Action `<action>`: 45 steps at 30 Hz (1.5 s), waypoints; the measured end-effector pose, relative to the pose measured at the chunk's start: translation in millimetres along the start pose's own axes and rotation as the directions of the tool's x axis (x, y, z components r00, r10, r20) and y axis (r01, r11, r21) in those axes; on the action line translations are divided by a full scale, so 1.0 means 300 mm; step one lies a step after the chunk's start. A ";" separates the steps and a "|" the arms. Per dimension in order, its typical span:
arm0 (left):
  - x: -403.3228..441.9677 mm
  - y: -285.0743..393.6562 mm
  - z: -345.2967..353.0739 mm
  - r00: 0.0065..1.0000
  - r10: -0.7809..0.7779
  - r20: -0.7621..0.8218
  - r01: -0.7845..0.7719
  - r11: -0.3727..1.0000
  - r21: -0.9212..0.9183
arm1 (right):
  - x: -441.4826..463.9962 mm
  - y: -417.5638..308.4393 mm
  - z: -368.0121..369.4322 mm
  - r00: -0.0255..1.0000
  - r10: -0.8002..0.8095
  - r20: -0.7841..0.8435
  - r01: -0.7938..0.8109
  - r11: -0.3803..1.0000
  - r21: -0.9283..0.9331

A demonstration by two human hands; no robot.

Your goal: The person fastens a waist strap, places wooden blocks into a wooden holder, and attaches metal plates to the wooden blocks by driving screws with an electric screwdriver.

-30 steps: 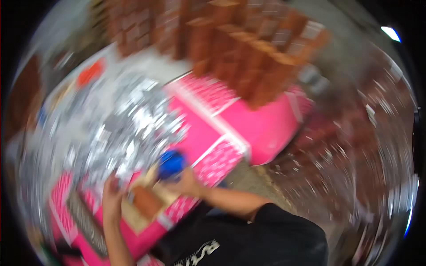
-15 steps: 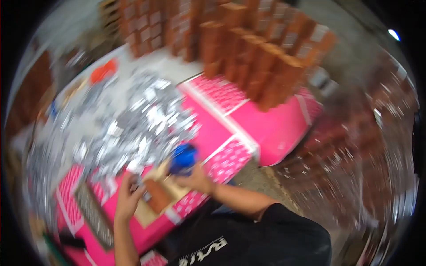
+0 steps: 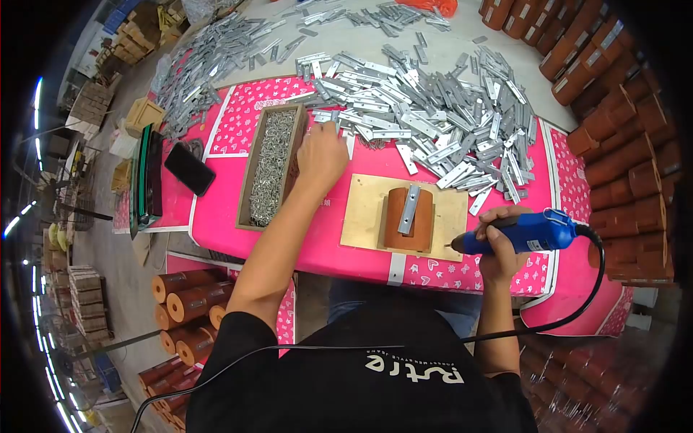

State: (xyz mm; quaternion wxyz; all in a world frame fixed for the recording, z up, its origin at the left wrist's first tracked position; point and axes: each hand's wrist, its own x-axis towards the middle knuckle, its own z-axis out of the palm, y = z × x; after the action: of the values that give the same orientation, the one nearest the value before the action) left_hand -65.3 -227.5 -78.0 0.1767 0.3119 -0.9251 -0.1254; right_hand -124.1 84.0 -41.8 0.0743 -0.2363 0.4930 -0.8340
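Note:
My left hand (image 3: 321, 153) is stretched forward, just right of a long wooden box (image 3: 298, 126) filled with small metal screws (image 3: 268, 167). Its fingers are curled together at the edge of the metal strip pile, and their tips are hidden. My right hand (image 3: 499, 249) is wrapped round a blue electric screwdriver (image 3: 521, 232), held level with its bit pointing left. Between the hands, a reddish-brown cylinder (image 3: 395, 237) lies on a wooden board (image 3: 361, 216). A single metal strip with holes (image 3: 409, 206) rests lengthwise on top of the cylinder.
A large heap of metal strips (image 3: 440, 115) spreads across the table (image 3: 325, 249). A black phone (image 3: 189, 169) lies left of the box. Stacked brown cylinders (image 3: 624, 180) stand at the right, more (image 3: 191, 303) lower left. The black cord (image 3: 570, 317) crosses my body.
The view has swung and sharpened. My left hand has moved from beside the cylinder to the box and strip pile. The screwdriver stays in my right hand, now right of the board.

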 end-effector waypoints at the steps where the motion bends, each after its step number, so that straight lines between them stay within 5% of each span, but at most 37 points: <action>1: 0.023 -0.004 0.014 0.999 -0.029 0.018 0.029 0.999 0.027 | 0.005 0.002 0.000 1.000 0.002 -0.008 -0.002 1.000 0.004; 5: 0.030 0.027 0.089 0.987 0.156 0.048 -0.155 0.988 -0.031 | 0.018 0.000 -0.007 1.000 0.000 -0.013 0.000 1.000 0.023; 9: 0.037 0.051 0.140 0.990 0.102 0.099 -0.101 0.995 -0.015 | 0.021 -0.004 -0.019 0.999 0.023 -0.045 -0.022 1.000 0.020; 15: 0.032 0.039 0.184 0.963 0.266 0.036 -0.266 0.964 -0.013 | 0.027 -0.011 -0.015 0.997 0.055 -0.059 -0.055 0.998 0.007; 19: -0.004 0.067 0.102 0.978 0.208 0.000 -0.207 0.972 -0.108 | 0.023 -0.012 -0.013 0.997 0.055 -0.063 -0.055 0.998 -0.009; 20: -0.022 0.078 0.067 0.987 0.146 0.072 -0.121 0.956 -0.268 | 0.024 -0.017 -0.012 0.997 0.051 -0.062 -0.051 0.999 -0.002; 25: -0.168 0.130 -0.121 0.884 0.061 0.464 0.379 0.488 -0.786 | 0.078 -0.091 0.030 0.997 -0.075 0.008 0.074 0.993 0.088; 28: -0.254 0.160 -0.145 0.904 0.105 0.415 0.392 0.187 -0.901 | 0.122 -0.130 0.074 0.987 -0.132 0.092 0.117 0.980 0.159; 34: -0.298 0.180 -0.191 0.861 0.168 0.479 0.445 0.204 -0.872 | 0.167 -0.156 0.175 0.976 -0.178 0.125 0.129 0.937 0.325; 37: -0.323 0.195 -0.160 0.801 0.124 0.585 0.595 -0.069 -0.800 | 0.177 -0.190 0.211 0.969 -0.210 0.129 0.143 0.904 0.404; 45: -0.355 0.230 -0.187 0.698 0.234 0.677 0.713 -0.314 -0.627 | 0.192 -0.216 0.242 0.955 -0.231 0.184 0.131 0.890 0.436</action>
State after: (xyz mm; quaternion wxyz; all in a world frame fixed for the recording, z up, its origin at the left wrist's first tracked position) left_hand -0.2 -114.6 -30.2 0.0167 0.2023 -0.3444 -0.9166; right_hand -133.4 38.8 61.5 0.1017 -0.3553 0.2659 -0.8903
